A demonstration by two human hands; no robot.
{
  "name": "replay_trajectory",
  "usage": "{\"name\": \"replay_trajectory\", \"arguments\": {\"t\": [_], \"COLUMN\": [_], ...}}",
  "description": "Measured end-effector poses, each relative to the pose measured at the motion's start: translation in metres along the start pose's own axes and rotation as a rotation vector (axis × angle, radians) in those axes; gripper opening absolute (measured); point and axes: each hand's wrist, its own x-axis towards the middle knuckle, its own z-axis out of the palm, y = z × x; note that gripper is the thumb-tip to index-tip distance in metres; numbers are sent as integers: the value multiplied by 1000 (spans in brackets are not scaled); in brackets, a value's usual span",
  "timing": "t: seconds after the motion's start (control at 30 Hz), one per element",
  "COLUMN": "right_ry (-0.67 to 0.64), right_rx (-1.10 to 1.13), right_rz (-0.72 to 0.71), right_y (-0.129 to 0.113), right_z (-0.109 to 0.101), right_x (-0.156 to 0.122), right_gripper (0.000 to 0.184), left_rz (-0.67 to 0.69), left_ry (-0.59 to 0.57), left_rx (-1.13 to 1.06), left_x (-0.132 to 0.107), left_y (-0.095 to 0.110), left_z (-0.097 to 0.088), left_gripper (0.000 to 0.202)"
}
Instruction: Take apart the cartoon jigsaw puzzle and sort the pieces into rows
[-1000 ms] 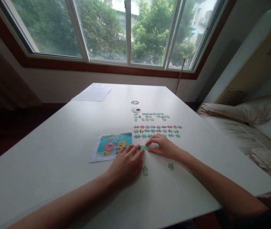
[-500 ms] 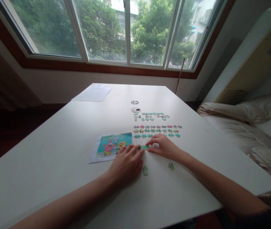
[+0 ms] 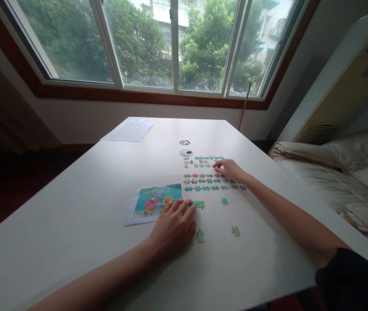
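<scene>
My left hand (image 3: 173,228) lies flat on the white table (image 3: 74,207), fingers stretched out, its fingertips touching a small joined group of green puzzle pieces (image 3: 198,204). A cartoon reference picture (image 3: 153,203) lies just left of those fingertips. My right hand (image 3: 229,169) reaches far forward, its fingers bent down onto the rows of sorted puzzle pieces (image 3: 213,181); whether it grips a piece is hidden. Three loose green pieces lie nearer: one piece (image 3: 224,201), another piece (image 3: 200,235) and a third piece (image 3: 235,231).
A sheet of paper (image 3: 128,131) lies at the table's far left. Two round cable holes (image 3: 185,152) sit behind the pieces. A window spans the far wall; a cream sofa (image 3: 342,172) stands to the right, close to the table edge.
My right hand left the joined green pieces and moved forward to the sorted rows. A loose green piece now shows where the hand was. My left hand stayed put.
</scene>
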Motion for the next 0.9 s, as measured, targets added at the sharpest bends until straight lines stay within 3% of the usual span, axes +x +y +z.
{"name": "replay_trajectory", "arguments": {"t": [0.23, 0.53, 0.7, 0.8, 0.9], "right_ry": [18, -18, -31, -69, -114], "right_rx": [-24, 57, 161, 299, 420], "right_rz": [76, 157, 59, -90, -144], "right_y": [-5, -6, -18, -34, -52], "right_z": [19, 15, 2, -9, -13], "right_x": [31, 38, 12, -20, -55], "right_gripper": [27, 24, 26, 22, 15], "left_rz": [8, 3, 4, 13, 13], "left_ry": [9, 2, -4, -1, 10], "left_rx": [-4, -4, -6, -12, -13], "left_x": [0, 0, 0, 1, 1], "left_y": [0, 1, 1, 0, 1], "left_z": [-1, -2, -2, -1, 0], "left_gripper": [29, 29, 29, 29, 28]}}
